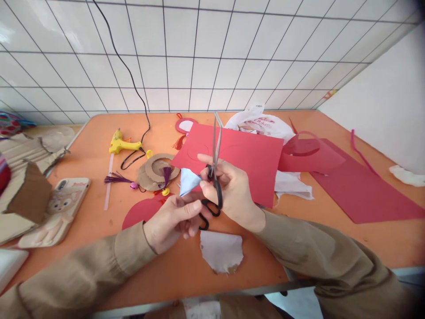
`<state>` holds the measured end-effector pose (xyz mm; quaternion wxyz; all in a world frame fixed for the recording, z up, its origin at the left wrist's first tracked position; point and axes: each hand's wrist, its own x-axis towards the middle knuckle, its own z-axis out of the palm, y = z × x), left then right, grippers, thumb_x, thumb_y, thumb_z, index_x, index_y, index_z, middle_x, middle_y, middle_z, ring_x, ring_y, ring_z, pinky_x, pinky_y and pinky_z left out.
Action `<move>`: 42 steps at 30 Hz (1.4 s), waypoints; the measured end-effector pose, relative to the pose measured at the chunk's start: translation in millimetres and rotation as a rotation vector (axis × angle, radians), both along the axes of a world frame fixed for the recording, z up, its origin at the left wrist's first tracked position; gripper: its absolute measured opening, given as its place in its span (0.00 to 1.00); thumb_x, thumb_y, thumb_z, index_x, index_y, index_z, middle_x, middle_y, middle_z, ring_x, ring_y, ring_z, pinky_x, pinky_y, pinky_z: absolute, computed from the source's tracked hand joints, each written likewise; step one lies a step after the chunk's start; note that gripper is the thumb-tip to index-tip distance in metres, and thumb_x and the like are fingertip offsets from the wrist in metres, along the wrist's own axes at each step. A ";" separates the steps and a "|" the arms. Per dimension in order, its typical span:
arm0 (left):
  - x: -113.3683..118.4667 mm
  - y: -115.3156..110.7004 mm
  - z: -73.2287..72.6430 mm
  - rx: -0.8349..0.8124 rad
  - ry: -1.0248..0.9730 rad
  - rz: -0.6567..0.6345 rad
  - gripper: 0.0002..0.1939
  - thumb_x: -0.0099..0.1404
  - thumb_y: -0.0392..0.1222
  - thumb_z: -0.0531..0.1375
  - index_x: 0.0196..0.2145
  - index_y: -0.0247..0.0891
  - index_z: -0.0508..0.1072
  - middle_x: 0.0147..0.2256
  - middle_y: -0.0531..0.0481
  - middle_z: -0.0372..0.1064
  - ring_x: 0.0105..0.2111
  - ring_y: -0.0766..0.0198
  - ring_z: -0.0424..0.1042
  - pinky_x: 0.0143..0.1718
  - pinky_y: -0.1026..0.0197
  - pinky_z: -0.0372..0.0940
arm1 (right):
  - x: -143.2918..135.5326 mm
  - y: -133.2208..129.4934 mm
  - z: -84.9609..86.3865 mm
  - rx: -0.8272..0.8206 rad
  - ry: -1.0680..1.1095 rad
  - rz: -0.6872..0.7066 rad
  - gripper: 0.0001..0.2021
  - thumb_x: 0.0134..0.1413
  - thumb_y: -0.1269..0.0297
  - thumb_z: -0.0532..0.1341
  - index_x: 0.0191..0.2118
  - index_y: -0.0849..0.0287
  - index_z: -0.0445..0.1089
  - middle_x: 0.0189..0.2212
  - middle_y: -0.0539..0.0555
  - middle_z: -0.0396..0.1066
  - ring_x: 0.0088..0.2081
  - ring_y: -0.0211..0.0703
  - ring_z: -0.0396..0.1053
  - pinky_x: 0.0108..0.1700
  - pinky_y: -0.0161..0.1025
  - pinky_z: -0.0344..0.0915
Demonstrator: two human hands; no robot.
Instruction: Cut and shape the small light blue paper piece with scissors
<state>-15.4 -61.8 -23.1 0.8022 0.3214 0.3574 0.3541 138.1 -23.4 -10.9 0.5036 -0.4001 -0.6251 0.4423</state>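
Observation:
My right hand is closed around a pair of scissors, its blades pointing up and slightly parted and a black handle loop showing at the palm. To its left, my left hand has curled fingers at the lower edge of a light blue folded piece; whether it is cloth or paper is unclear. The right fingertips come close to that piece's right corner. Black loops of what looks like another pair of scissors show between the hands. Behind them lies a red sheet with faint drawn curves.
A yellow glue gun, cardboard rings and purple tassels lie left on the orange table. A phone sits beside cardboard. Red sheets and a plastic bag are rightward; a pale scrap lies in front.

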 end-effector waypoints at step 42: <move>-7.0 16.9 7.7 0.009 0.030 0.280 0.09 0.51 0.40 0.69 0.23 0.32 0.74 0.18 0.53 0.67 0.13 0.75 0.59 0.14 0.70 0.51 | -1.3 0.0 4.6 -0.322 0.135 0.153 0.21 0.40 0.72 0.63 0.45 0.57 0.74 0.24 0.44 0.67 0.25 0.35 0.68 0.27 0.35 0.66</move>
